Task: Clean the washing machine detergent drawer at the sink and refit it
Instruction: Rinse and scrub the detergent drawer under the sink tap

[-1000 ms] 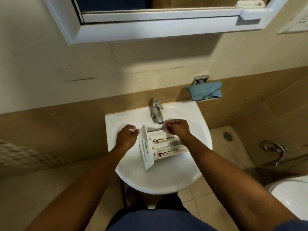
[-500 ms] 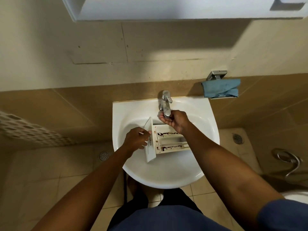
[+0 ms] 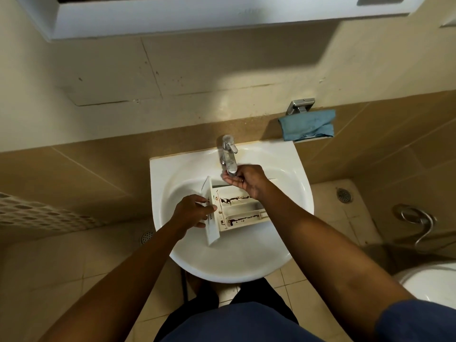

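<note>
A white detergent drawer (image 3: 243,208) with dark brown streaks in its compartments lies in the white sink (image 3: 293,166), its front panel turned to the left. My left hand (image 3: 191,212) grips that front panel. My right hand (image 3: 246,178) is at the tip of the chrome tap (image 3: 228,154), fingers curled around the spout end from below. No water is seen running.
A blue cloth (image 3: 308,125) hangs on a metal holder right of the sink. A white cabinet (image 3: 197,18) is above. A toilet (image 3: 429,285) stands at the lower right, with a hose (image 3: 419,225) on the wall and floor drains (image 3: 344,195) on the tiles.
My right hand left the drawer's back edge and rose to the tap spout. My left hand shifted onto the drawer's front panel. The view tilted down.
</note>
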The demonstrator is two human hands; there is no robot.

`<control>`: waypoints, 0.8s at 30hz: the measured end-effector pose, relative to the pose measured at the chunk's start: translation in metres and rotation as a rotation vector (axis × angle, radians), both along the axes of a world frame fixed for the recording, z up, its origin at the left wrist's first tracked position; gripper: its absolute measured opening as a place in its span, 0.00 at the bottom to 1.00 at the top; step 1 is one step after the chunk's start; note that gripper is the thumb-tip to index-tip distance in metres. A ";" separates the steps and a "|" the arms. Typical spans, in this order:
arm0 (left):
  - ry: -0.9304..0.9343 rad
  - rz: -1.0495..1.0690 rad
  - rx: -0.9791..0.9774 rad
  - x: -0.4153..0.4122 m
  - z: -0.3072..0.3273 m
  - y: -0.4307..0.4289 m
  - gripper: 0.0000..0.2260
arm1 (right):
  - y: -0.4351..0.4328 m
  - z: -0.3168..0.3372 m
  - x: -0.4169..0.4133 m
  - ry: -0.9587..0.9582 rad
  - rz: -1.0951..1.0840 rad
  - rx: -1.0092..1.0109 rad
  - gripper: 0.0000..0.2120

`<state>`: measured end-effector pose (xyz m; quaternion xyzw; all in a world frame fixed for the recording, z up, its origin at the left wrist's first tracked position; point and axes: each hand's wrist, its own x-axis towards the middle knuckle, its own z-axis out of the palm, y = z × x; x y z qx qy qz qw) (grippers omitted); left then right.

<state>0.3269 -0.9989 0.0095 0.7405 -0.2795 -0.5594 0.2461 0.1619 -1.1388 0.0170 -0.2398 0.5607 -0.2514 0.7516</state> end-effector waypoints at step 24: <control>0.192 0.077 0.034 0.000 -0.011 0.000 0.30 | 0.099 -0.008 -0.028 0.245 0.552 -0.458 0.08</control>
